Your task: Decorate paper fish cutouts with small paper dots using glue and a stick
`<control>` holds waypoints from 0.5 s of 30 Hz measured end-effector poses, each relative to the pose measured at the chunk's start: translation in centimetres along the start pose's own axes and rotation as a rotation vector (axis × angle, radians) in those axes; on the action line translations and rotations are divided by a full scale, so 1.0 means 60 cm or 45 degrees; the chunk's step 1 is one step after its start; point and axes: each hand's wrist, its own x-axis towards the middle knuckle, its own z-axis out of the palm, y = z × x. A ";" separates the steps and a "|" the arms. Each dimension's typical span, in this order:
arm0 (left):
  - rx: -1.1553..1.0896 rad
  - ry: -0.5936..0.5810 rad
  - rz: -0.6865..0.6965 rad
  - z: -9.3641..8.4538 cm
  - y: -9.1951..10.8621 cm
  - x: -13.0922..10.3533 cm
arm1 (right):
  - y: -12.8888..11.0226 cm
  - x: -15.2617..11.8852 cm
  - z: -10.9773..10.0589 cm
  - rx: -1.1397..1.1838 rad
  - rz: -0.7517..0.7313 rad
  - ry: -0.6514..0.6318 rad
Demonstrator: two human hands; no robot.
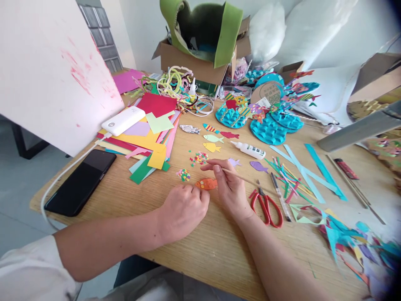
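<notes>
An orange paper fish with pale round spots lies on the wooden table. Against its lower edge rests my left hand, fingers curled; whether they grip the fish is hidden. My right hand holds a thin wooden stick between thumb and fingers, just right of the fish. Two small piles of paper confetti lie beyond the fish. Several other paper fish, among them a yellow one and a purple one, lie farther back, near a white glue bottle.
Red-handled scissors, a pen and paper strips lie right of my right hand. At left are a black phone, a white power bank and stacked coloured paper. Blue decorated pieces and a cardboard box stand behind.
</notes>
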 end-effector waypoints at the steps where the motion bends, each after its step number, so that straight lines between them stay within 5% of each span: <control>1: 0.001 0.012 0.004 -0.001 0.001 -0.001 | -0.003 0.001 -0.001 -0.012 -0.018 -0.028; 9: -0.004 0.037 0.195 -0.006 0.015 -0.013 | 0.002 0.002 0.006 -0.224 -0.177 -0.384; 15: -0.023 -0.020 0.139 -0.001 0.015 -0.015 | 0.012 0.000 0.014 -0.347 -0.261 -0.502</control>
